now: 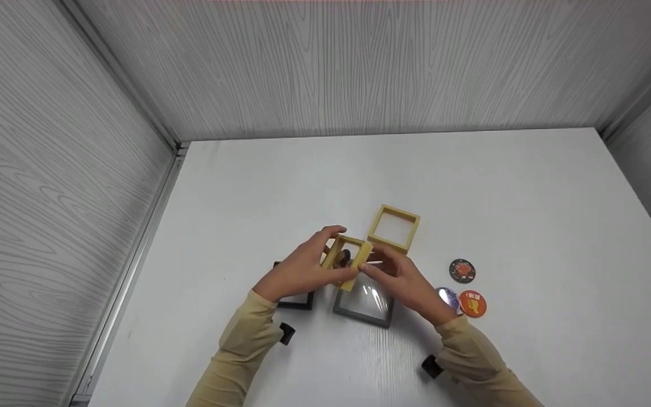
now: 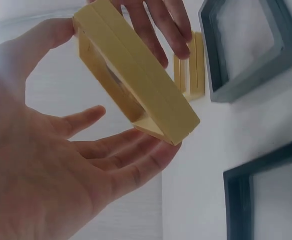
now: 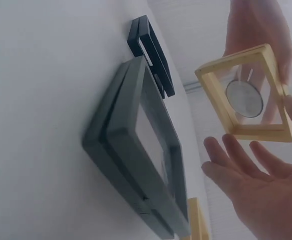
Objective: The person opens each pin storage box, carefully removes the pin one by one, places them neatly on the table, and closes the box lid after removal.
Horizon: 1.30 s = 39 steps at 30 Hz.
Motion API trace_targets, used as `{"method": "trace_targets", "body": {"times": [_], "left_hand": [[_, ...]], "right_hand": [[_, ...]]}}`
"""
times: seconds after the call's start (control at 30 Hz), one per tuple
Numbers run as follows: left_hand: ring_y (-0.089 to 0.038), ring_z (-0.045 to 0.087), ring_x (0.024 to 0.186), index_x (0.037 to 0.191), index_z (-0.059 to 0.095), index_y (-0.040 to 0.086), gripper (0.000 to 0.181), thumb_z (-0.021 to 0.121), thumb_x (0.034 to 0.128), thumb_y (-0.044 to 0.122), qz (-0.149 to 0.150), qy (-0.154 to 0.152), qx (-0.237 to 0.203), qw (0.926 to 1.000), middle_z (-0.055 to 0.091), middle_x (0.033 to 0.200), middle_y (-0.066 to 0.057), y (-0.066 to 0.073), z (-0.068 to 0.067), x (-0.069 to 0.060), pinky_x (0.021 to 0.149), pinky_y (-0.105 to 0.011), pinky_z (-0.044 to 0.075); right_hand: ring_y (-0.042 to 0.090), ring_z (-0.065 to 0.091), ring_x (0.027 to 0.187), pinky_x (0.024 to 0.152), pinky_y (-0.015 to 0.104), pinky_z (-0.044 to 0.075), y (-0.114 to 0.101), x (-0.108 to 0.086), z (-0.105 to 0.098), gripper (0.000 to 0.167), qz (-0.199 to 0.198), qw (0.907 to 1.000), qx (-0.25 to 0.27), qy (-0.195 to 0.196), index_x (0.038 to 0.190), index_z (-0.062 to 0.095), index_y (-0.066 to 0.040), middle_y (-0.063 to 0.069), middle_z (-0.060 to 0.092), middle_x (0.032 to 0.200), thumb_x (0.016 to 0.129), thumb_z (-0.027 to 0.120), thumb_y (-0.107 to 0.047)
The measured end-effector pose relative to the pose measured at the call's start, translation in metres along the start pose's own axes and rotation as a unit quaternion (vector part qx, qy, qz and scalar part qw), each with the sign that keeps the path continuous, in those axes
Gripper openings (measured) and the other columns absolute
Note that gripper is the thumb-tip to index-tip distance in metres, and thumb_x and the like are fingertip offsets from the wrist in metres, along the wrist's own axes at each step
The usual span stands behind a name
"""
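Note:
My left hand [image 1: 309, 264] holds a small yellow display frame [image 2: 135, 70] by its edges, thumb at one corner and fingertips at the opposite one. Clear film spans the frame, and a round badge [image 3: 244, 98] shows grey within it. My right hand [image 3: 266, 195] has its thumb against the frame's edge, the other fingers spread and fairly straight close by. Whether those fingers touch the frame I cannot tell. Below the hands lies a larger dark grey display frame [image 1: 363, 301] with glossy film. Just beyond them lies a second yellow frame [image 1: 396, 226].
Right of the hands lie three round badges: a black one with red [image 1: 462, 271], a purple one [image 1: 447, 298] and an orange-red one [image 1: 473, 303]. A smaller dark frame [image 3: 151, 52] is partly behind my left hand. Pale wood-grain walls [image 1: 359, 68] bound the white table [image 1: 257, 186].

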<state>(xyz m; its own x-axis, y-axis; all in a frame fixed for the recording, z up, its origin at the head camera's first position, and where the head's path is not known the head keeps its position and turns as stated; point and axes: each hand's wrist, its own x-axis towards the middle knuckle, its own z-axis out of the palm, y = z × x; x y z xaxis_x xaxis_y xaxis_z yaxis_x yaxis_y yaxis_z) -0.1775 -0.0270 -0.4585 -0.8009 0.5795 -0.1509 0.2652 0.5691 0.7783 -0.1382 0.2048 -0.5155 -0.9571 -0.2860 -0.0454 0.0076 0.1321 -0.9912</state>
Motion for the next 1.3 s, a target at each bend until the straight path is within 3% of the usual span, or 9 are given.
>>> {"method": "trace_targets", "body": {"times": [0.23,0.43,0.57,0.83,1.03,1.17,1.3], "left_hand": [[-0.020,0.054,0.111,0.153,0.031,0.024,0.086,0.069,0.0845,0.060,0.022,-0.003,-0.007,0.9997,0.044,0.146,-0.002,0.010,0.010,-0.004,0.081,-0.038,0.050],[-0.018,0.054,0.115,0.152,0.030,0.026,0.084,0.067,0.0853,0.061,0.033,-0.013,-0.022,0.9991,0.042,0.147,0.001,0.019,0.018,-0.009,0.082,-0.035,0.051],[-0.016,0.054,0.116,0.153,0.028,0.026,0.087,0.066,0.0846,0.065,0.028,-0.022,-0.021,0.9992,0.041,0.149,0.003,0.024,0.024,-0.011,0.085,-0.036,0.050],[-0.017,0.054,0.116,0.154,0.026,0.025,0.087,0.064,0.0856,0.065,0.040,-0.034,-0.021,0.9984,0.044,0.145,0.000,0.029,0.030,-0.012,0.092,-0.040,0.047],[-0.016,0.053,0.116,0.153,0.027,0.024,0.086,0.061,0.0863,0.066,0.048,-0.040,-0.006,0.9980,0.045,0.142,0.000,0.030,0.033,-0.011,0.091,-0.040,0.047],[-0.016,0.049,0.122,0.153,0.028,0.024,0.085,0.060,0.0868,0.067,0.055,-0.050,0.003,0.9973,0.043,0.144,0.002,0.031,0.035,-0.011,0.097,-0.042,0.045],[-0.016,0.046,0.126,0.152,0.035,0.029,0.076,0.059,0.0886,0.065,0.073,-0.055,0.013,0.9957,0.040,0.145,0.003,0.032,0.037,-0.011,0.101,-0.043,0.043]], "right_hand": [[0.024,0.050,0.131,0.104,0.038,0.043,0.006,-0.015,-0.005,0.057,0.028,0.9972,0.062,-0.031,0.149,0.043,-0.013,0.009,0.052,0.141,0.099,0.063,-0.032],[0.030,0.044,0.136,0.104,0.039,0.043,0.011,-0.021,-0.011,0.062,0.010,0.9852,0.155,-0.073,0.155,0.031,-0.016,0.016,0.041,0.151,0.101,0.060,-0.022],[0.033,0.040,0.138,0.105,0.042,0.042,0.017,-0.024,-0.015,0.063,-0.006,0.9771,0.186,-0.103,0.157,0.029,-0.020,0.013,0.035,0.155,0.101,0.057,-0.017],[0.034,0.037,0.137,0.104,0.043,0.043,0.021,-0.026,-0.018,0.060,-0.023,0.9763,0.184,-0.112,0.154,0.036,-0.018,0.009,0.031,0.157,0.099,0.058,-0.017],[0.035,0.047,0.132,0.101,0.040,0.046,0.024,-0.028,-0.019,0.061,-0.042,0.9794,0.174,-0.095,0.153,0.039,-0.013,0.011,0.037,0.155,0.097,0.062,-0.014],[0.042,0.051,0.126,0.099,0.039,0.048,0.025,-0.030,-0.021,0.062,-0.048,0.9818,0.161,-0.089,0.152,0.040,-0.008,0.016,0.041,0.152,0.095,0.064,-0.010],[0.038,0.053,0.125,0.098,0.037,0.048,0.026,-0.032,-0.023,0.064,-0.060,0.9815,0.158,-0.090,0.152,0.038,-0.002,0.023,0.042,0.149,0.094,0.065,-0.007]]}}
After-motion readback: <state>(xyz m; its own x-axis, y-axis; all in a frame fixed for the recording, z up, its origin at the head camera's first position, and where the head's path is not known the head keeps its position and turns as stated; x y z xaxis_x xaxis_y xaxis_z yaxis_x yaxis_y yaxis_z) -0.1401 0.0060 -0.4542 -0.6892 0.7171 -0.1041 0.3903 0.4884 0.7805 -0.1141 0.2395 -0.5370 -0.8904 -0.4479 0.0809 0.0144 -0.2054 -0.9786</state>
